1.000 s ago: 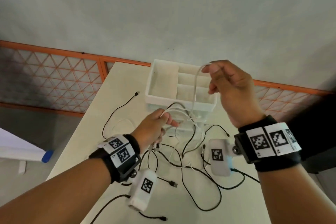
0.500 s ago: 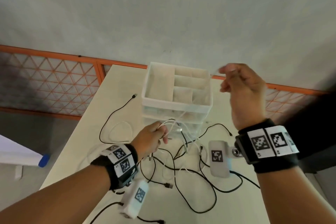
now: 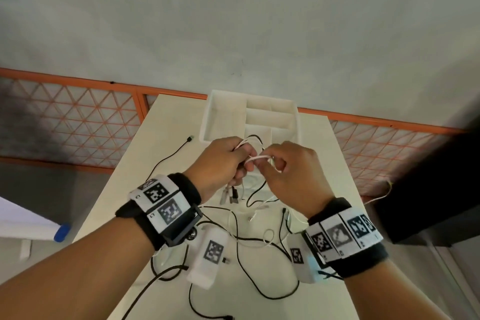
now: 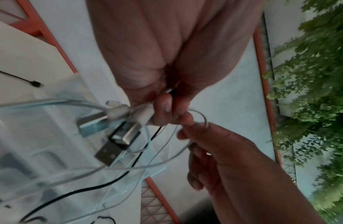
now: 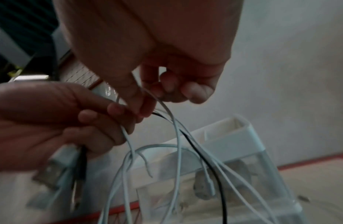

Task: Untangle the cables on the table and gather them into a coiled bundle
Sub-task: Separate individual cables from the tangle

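Observation:
Both hands meet above the middle of the cream table (image 3: 166, 122). My left hand (image 3: 223, 161) grips a bunch of white cables (image 3: 246, 141) and a black one, and several USB plugs (image 3: 230, 196) hang below its fist; in the left wrist view the plugs (image 4: 117, 133) sit just under the curled fingers. My right hand (image 3: 280, 163) pinches a loop of white cable (image 3: 259, 158) right beside the left hand's fingers. In the right wrist view the white strands (image 5: 176, 136) and a black strand (image 5: 205, 159) hang down from the pinch. More black cables (image 3: 259, 267) lie tangled on the table below.
A white organiser box (image 3: 249, 117) with compartments stands at the table's far edge, just behind the hands. A black cable end (image 3: 189, 139) lies loose at the left. An orange lattice railing (image 3: 78, 117) runs behind the table. A blue-tipped object (image 3: 61, 232) sits off the table's left.
My right hand has come down from its raised position and joined the left hand, bringing the white cable loop with it. The left hand has lifted slightly toward the box.

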